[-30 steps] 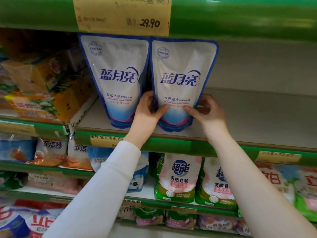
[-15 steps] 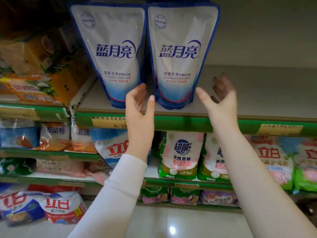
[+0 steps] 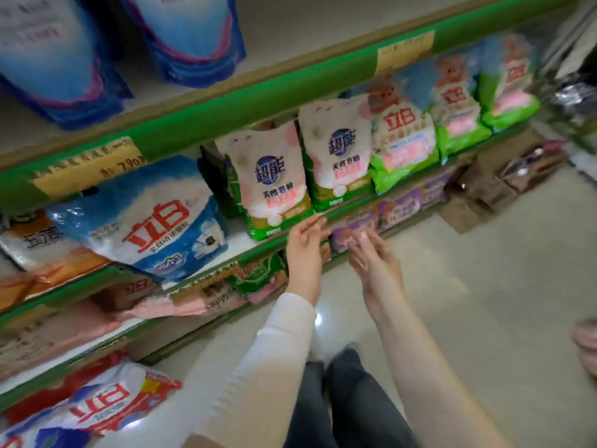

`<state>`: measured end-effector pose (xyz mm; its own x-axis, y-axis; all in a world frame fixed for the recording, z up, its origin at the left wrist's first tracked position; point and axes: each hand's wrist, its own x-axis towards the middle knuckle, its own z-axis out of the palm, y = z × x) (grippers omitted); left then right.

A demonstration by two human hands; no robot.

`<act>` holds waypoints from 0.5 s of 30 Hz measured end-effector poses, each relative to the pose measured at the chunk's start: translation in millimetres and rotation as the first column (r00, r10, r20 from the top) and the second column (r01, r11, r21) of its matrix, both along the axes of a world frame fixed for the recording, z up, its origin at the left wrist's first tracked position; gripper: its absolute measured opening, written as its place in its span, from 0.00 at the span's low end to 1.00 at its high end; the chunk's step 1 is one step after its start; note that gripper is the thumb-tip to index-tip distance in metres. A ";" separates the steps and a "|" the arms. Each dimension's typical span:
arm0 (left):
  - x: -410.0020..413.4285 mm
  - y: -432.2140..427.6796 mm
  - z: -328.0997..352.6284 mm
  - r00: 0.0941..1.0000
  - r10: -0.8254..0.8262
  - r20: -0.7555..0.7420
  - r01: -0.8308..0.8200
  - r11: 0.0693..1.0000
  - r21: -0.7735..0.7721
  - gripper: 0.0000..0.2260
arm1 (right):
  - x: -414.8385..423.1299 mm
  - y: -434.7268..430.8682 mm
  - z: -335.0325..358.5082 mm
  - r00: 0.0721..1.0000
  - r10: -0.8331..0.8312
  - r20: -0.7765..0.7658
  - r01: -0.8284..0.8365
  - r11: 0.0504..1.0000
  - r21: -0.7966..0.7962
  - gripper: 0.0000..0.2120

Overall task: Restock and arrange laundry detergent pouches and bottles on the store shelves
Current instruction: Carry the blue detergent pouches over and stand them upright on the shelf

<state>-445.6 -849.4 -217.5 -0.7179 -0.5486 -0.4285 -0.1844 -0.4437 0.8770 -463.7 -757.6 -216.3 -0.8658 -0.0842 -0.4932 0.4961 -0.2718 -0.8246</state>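
Two blue and white detergent pouches stand on the upper shelf, the left pouch (image 3: 51,59) and the right pouch (image 3: 190,37), with only their lower parts in view at top left. Both my hands hang empty in the air well below them, in front of the lower shelves. My left hand (image 3: 303,250) has relaxed, straight fingers near the green edge of the shelf (image 3: 226,101) below a green and white powder bag (image 3: 274,185). My right hand (image 3: 371,260) is just right of it, fingers loose, holding nothing. The picture is blurred by motion.
Lower shelves hold a blue powder bag (image 3: 145,218), green bags (image 3: 403,140), purple packs (image 3: 397,208) and pink packs (image 3: 181,305). Brown boxes (image 3: 484,192) sit on the tiled floor (image 3: 484,302) at right. My dark trousers (image 3: 349,405) show at the bottom.
Both hands let go of the right blue pouch, drew back and dropped to the lower shelves. The view swung down and to the right, tilting the shelves.
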 end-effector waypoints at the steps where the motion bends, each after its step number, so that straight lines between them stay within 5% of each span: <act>1: 3.4 11.2 -11.2 0.998 -0.046 0.039 0.044 0.998 0.055 0.07 | 11.2 11.4 -8.8 0.998 -0.026 0.055 0.026 1.000 0.003 0.11; 7: 29.8 95.1 -47.8 0.919 -0.354 0.173 0.324 0.929 0.178 0.11 | 63.6 99.9 -43.5 0.921 -0.258 0.291 0.266 0.964 0.015 0.17; 15: 90.9 225.3 -77.9 0.620 -0.696 0.362 0.660 0.712 0.240 0.14 | 153.4 230.6 -70.0 0.714 -0.544 0.440 0.614 0.789 -0.021 0.15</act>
